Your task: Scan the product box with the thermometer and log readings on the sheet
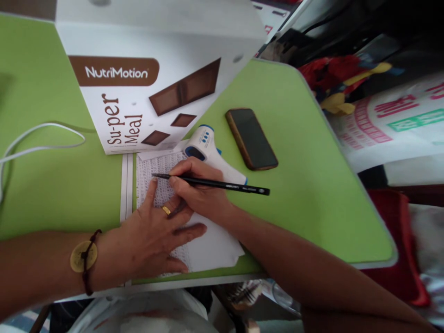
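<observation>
1. Right hand (199, 187): fingers pinched together round the black pencil, wrist turned in from the right.
2. Black pencil (229, 186): slim, pale lettering on the barrel; lies at a low slant over the paper, tip at the written lines, blunt end pointing right.
3. Left hand (152, 236): fingers released and spread, laid across the paper; index fingertip just beside the pencil tip. Gold-coloured ring (166, 210); dark cord bracelet with round yellowish disc (83, 256).
4. Paper (215, 240): white, on the table beneath both hands; close rows of small handwriting, lower right portion plain.
5. Handheld device (222, 163): white and blue, three blue buttons, just beyond the right hand.
6. Phone (252, 138): dark screen, brown case, right of the device.
7. Box (125, 104): white, marked "NutriMotion" and "Su-per Meal", standing beyond the paper.
8. Cable (52, 124): white, looped, left of the box.
9. Table (305, 199): green top, pale edging.
</observation>
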`<state>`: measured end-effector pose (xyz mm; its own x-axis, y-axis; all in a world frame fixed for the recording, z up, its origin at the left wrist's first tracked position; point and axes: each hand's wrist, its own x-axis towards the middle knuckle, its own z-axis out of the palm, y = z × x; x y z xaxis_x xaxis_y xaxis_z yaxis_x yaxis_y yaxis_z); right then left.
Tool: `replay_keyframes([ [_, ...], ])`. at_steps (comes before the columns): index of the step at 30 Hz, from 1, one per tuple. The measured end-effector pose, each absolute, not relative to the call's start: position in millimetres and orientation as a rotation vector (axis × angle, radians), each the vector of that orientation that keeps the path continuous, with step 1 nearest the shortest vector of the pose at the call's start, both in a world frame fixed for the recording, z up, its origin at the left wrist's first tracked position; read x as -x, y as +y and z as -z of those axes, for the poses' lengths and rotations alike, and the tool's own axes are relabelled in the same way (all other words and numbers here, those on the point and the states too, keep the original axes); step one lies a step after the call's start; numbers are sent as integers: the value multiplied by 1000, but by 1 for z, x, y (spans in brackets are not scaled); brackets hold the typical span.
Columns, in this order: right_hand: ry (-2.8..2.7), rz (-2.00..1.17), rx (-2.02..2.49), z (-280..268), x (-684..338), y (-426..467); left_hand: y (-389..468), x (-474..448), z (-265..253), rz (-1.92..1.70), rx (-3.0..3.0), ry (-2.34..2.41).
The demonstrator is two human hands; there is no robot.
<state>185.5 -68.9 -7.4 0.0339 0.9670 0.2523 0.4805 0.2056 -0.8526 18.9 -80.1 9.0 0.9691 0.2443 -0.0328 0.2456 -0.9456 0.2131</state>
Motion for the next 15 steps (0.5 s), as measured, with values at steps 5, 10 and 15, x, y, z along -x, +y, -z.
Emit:
replay_keyframes([
  [5, -1590, -670, 1420, 8, -186, -69, -81, -20, -9, 7, -2897, 360],
  [10, -1587, -631, 1397, 8, -186, -69, -80, -20, -9, -4, -2893, 365],
  [15, -1598, -657, 1373, 7, -186, -70, -80, -19, -8, -5, -2899, 355],
])
